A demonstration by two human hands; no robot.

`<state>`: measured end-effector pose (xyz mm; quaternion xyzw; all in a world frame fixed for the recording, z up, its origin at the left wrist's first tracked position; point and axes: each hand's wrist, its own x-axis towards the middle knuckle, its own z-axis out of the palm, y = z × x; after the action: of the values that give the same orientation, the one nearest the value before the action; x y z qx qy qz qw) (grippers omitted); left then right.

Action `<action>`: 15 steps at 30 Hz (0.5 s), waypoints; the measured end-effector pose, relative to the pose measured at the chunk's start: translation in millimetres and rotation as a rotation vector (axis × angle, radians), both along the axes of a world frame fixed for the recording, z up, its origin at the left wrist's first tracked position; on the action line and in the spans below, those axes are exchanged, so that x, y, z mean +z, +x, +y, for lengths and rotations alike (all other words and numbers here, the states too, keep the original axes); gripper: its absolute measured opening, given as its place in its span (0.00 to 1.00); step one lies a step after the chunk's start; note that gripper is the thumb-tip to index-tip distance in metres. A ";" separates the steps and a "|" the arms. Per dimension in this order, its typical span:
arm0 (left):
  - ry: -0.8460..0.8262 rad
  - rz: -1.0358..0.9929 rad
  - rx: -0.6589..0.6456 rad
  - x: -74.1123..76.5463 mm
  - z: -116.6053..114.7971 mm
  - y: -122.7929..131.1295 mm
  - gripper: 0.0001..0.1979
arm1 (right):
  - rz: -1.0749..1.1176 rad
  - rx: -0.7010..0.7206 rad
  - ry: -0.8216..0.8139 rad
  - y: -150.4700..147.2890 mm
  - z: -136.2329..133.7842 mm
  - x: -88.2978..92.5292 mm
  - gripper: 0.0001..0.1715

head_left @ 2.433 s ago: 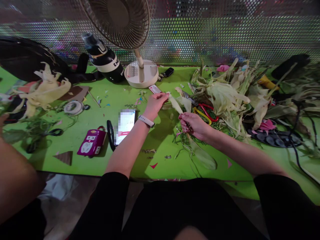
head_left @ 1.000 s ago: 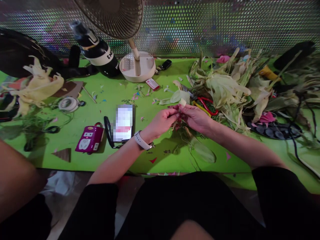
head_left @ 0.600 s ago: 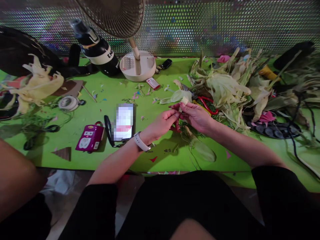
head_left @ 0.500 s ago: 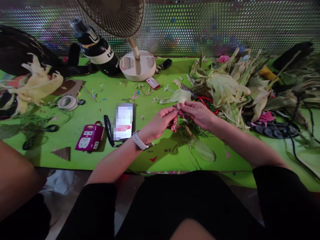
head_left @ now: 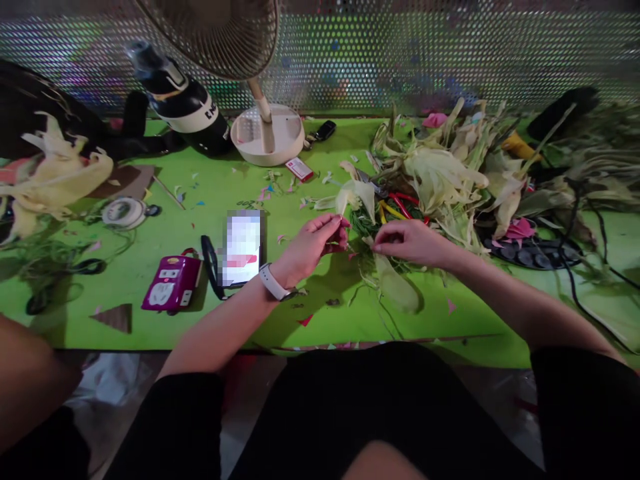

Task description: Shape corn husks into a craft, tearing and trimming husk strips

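Note:
My left hand (head_left: 320, 241) pinches the base of a pale corn husk flower (head_left: 356, 195) between thumb and fingers; its petals spread upward above the fingertips. To the right, my right hand (head_left: 411, 241) is closed in a pinch, apart from the left. What its fingertips hold, if anything, is too small to make out. They are beside the upper end of a flat, pale-green corn husk (head_left: 399, 287) lying on the table. Thin green strands (head_left: 363, 225) lie between the hands. Pliers with red handles (head_left: 401, 203) and a tool with yellow handles (head_left: 390, 212) lie just beyond.
A heap of dried corn husks (head_left: 440, 170) covers the right side, near a black tray (head_left: 540, 255) and a cable. On the left are a phone (head_left: 243, 247), a purple power socket (head_left: 173, 283), a tape roll (head_left: 123, 212), a fan (head_left: 269, 137) and a bottle (head_left: 193, 107).
My right hand has left the flower's base and moved right and slightly down. My left hand still pinches the flower. The view has shifted slightly.

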<state>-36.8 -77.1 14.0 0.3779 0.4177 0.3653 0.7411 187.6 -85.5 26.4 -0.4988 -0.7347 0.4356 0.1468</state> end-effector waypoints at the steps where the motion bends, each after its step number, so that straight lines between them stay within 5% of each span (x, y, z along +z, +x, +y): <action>1: 0.030 0.015 -0.027 -1.3 -0.8 1.2 0.08 | 0.056 -0.056 0.000 1.6 3.6 4.2 0.11; 7: 0.131 0.032 -0.218 -4.3 -3.2 23.4 0.09 | 0.295 -0.269 -0.027 -6.8 22.2 12.3 0.15; 10: 0.154 -0.001 -0.170 -3.3 -1.5 34.2 0.10 | 0.344 -0.355 0.066 -13.8 22.5 10.1 0.17; 15: 0.238 0.048 -0.013 -5.8 5.3 33.4 0.12 | 0.272 -0.177 -0.060 -3.9 15.8 9.6 0.17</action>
<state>-3.4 -71.8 8.2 0.4744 0.3864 0.3985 0.6833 183.6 -69.7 35.9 -0.5023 -0.6479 0.5062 0.2678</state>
